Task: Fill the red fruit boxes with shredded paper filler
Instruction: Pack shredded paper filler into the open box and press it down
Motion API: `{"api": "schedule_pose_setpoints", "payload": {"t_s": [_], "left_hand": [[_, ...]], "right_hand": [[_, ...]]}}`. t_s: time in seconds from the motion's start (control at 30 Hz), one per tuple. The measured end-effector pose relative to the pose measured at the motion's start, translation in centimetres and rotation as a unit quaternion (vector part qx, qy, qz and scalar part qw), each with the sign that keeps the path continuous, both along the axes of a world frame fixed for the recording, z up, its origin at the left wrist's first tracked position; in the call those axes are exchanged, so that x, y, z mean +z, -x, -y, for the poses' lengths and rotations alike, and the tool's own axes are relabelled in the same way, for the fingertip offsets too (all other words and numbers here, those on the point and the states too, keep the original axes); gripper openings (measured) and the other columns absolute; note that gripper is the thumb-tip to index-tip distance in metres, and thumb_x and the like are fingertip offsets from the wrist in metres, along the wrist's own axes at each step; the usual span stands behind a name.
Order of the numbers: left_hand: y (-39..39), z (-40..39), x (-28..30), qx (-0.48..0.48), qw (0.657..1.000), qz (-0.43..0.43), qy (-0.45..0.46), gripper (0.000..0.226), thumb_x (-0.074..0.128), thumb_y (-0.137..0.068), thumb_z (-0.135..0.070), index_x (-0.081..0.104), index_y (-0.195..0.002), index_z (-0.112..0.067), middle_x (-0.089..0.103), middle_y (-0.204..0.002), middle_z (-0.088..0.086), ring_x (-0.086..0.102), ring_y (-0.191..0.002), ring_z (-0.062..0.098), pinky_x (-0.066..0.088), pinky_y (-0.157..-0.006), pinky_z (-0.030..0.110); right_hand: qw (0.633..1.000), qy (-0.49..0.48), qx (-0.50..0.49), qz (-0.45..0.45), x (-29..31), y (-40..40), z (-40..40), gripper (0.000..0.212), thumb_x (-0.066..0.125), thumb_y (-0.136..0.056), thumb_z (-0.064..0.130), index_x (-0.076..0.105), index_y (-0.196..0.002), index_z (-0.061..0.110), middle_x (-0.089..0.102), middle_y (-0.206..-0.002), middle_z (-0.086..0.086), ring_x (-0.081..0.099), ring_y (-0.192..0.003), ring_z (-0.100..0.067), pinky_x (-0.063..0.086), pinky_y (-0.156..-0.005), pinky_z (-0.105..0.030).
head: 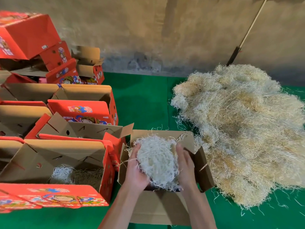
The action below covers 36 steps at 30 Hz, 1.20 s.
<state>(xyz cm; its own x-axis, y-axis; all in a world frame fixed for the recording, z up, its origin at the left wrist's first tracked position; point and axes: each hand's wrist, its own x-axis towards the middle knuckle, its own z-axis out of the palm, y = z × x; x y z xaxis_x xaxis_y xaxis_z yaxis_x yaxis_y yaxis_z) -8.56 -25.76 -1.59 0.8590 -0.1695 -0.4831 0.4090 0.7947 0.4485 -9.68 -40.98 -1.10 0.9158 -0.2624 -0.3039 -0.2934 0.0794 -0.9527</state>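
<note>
Left hand [134,169], right hand [184,166] cup paper wad [156,159] between, over box [161,210].

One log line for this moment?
left hand: holds paper wad | right hand: holds wad | over open box | pile: right
</note>
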Motion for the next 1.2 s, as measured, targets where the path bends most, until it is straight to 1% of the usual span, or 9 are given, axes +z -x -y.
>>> {"api": "schedule_pose_setpoints", "payload": {"t_s": [0.2,0.33,0.43,0.57,0.7,0.87,1.07,1.13,1.2], "left_hand": [[0.8,2.5,-0.6,-0.062,0.978,0.027,-0.199,0.044,0.080,-0.079,-0.045,0.070,-0.121,-0.034,0.074,-0.115,-0.009,0.066,-0.113,0.019,0.051,-0.095,0.045],[1.2,3.2,-1.0,-0.012,0.983,-0.021,-0.181,0.055,0.074,-0.072,-0.034,0.067,-0.123,-0.015,0.073,-0.113,0.013,0.069,-0.107,0.035,0.052,-0.098,0.055],[0.7,2.6,-0.3,0.015,0.995,0.001,-0.096,0.050,0.070,-0.078,-0.053,0.075,-0.114,-0.018,0.073,-0.115,0.012,0.071,-0.106,0.032,0.052,-0.097,0.054],[-0.2,3.9,0.1,0.003,0.974,-0.082,-0.211,0.052,0.060,-0.094,-0.051,0.061,-0.133,-0.017,0.067,-0.129,0.008,0.064,-0.118,0.029,0.048,-0.104,0.048],[0.4,3.1,0.2,-0.041,0.963,-0.102,-0.245,0.085,0.072,-0.073,-0.058,0.045,-0.138,-0.010,0.071,-0.121,0.002,0.070,-0.105,0.019,0.058,-0.088,0.044],[-0.9,0.0,-0.7,0.017,0.923,-0.127,-0.362,0.119,0.070,-0.067,-0.079,0.017,-0.156,-0.020,0.038,-0.152,0.001,0.045,-0.117,0.020,0.033,-0.105,0.043],[-0.5,-1.4,-1.0,0.105,0.894,-0.158,-0.406,0.110,0.071,-0.061,-0.083,0.051,-0.134,-0.003,0.064,-0.104,0.004,0.059,-0.090,0.023,0.045,-0.080,0.036],[-0.4,-2.6,-1.4,0.108,0.900,-0.158,-0.391,0.101,0.070,-0.065,-0.081,0.052,-0.133,-0.008,0.062,-0.117,0.005,0.057,-0.099,0.022,0.044,-0.090,0.040],[-0.3,-2.9,-1.6,0.045,0.924,-0.128,-0.358,0.105,0.068,-0.063,-0.085,0.050,-0.139,-0.015,0.059,-0.133,0.003,0.056,-0.113,0.023,0.040,-0.108,0.049]], "right_hand": [[0.996,-0.073,-0.035,0.046,0.1,0.7,-2.8,0.088,0.050,-0.078,0.086,0.046,-0.144,0.028,0.056,-0.141,0.006,0.056,-0.128,-0.015,0.044,-0.109,-0.052],[0.989,-0.018,-0.082,0.123,-0.3,0.8,-3.0,0.028,0.039,-0.092,0.076,0.058,-0.104,0.060,0.066,-0.104,0.031,0.061,-0.097,0.011,0.050,-0.095,-0.039],[0.983,0.029,-0.070,0.169,0.0,0.6,-3.1,0.030,0.044,-0.098,0.065,0.059,-0.103,0.039,0.065,-0.086,0.013,0.059,-0.074,-0.003,0.050,-0.069,-0.027],[0.976,0.160,-0.009,0.147,-1.0,0.7,-4.6,0.038,0.044,-0.094,0.070,0.053,-0.121,0.044,0.056,-0.117,0.028,0.053,-0.109,0.010,0.042,-0.096,-0.021],[0.987,0.102,-0.054,0.116,-0.8,-0.6,-1.5,0.046,0.050,-0.091,0.066,0.069,-0.105,0.027,0.065,-0.064,0.012,0.054,-0.050,-0.001,0.050,-0.055,-0.022],[0.979,0.119,-0.058,0.152,-1.2,-1.1,1.3,0.044,0.060,-0.093,0.059,0.073,-0.078,0.020,0.061,-0.055,0.000,0.051,-0.049,-0.013,0.044,-0.051,-0.030],[0.984,0.073,-0.141,0.082,-0.6,-1.6,3.6,0.050,0.059,-0.086,0.069,0.071,-0.087,0.020,0.055,-0.044,0.008,0.047,-0.034,-0.009,0.038,-0.034,-0.023],[0.982,0.065,-0.136,0.110,-0.3,-1.3,5.0,0.044,0.051,-0.093,0.065,0.066,-0.110,0.027,0.072,-0.069,0.014,0.066,-0.077,-0.018,0.049,-0.040,-0.021],[0.989,0.076,-0.060,0.114,-0.4,-0.8,5.1,0.057,0.041,-0.097,0.066,0.056,-0.136,0.026,0.075,-0.088,0.014,0.070,-0.062,-0.019,0.056,-0.046,-0.031]]}}
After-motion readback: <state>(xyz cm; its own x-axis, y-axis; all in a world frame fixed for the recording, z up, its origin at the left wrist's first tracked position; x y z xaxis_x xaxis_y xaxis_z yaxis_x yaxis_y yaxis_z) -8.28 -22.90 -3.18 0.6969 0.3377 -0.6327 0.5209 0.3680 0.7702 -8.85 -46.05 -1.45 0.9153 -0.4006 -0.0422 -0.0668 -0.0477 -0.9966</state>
